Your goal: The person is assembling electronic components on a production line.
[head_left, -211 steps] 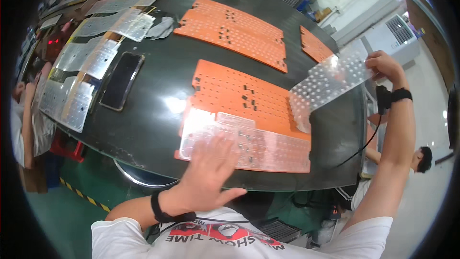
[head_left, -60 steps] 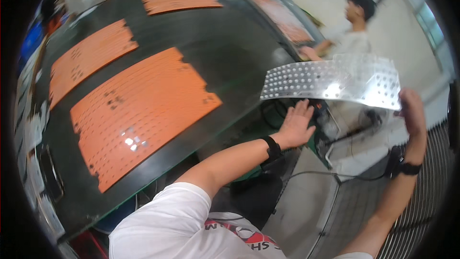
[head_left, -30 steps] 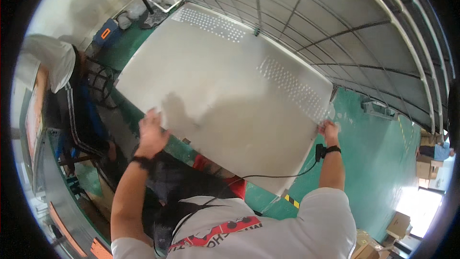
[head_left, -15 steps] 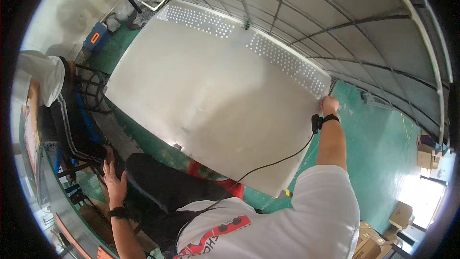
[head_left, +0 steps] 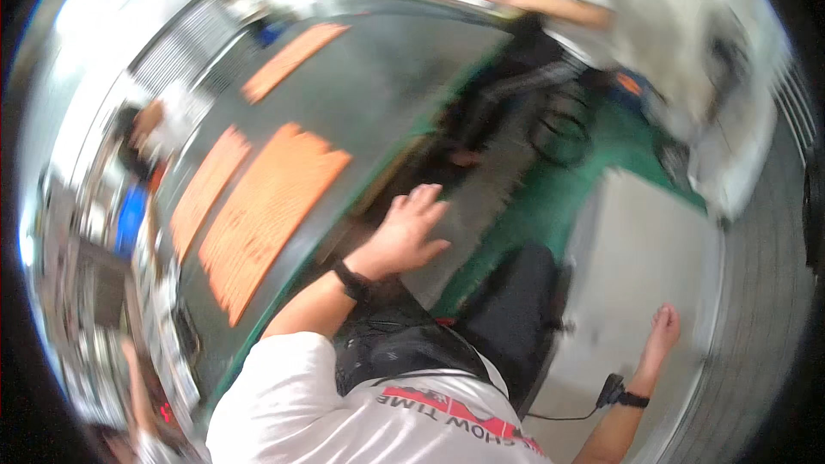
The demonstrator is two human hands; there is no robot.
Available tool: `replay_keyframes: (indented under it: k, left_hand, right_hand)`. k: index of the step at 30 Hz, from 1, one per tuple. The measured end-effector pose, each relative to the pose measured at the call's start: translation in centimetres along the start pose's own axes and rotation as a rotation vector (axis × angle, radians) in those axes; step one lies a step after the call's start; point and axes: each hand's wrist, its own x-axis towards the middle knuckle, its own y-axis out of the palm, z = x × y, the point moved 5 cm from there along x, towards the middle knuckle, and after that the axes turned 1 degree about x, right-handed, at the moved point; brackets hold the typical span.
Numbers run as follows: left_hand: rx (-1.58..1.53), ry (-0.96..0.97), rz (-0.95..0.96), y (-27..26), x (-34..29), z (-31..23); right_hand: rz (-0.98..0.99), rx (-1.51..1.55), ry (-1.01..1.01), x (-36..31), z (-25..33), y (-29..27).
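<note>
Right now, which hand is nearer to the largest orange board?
Left. The left hand is to the right of the largest orange board; the right hand is much farther right, over the grey panel.

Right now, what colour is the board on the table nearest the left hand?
The board nearest the left hand is orange, best seen in the head view.

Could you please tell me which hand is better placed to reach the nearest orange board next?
Probably the left hand: it is open and nearer the orange board, while the right hand is farther off, over the pale surface.
</note>
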Motion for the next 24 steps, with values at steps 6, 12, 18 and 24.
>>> replay_keyframes:
  k: [6,12,18,24]
  left_hand:
    - [0.130,-0.559,-0.330,-9.8,-18.3,4.7]
    - [0.064,-1.460,-0.472,-11.8,-39.0,10.5]
    - [0.007,-1.066,-0.731,-9.3,-36.3,14.3]
    - [-0.191,-0.811,-0.224,-10.1,-27.2,20.5]
  right_hand:
    - [0.962,-0.184,-0.980,-17.2,21.8,29.8]
    - [1.509,0.000,-1.514,-39.1,28.5,39.6]
    - [1.920,-0.052,-1.865,-51.6,28.6,40.0]
    - [1.801,-0.674,-2.009,-52.6,26.5,46.0]
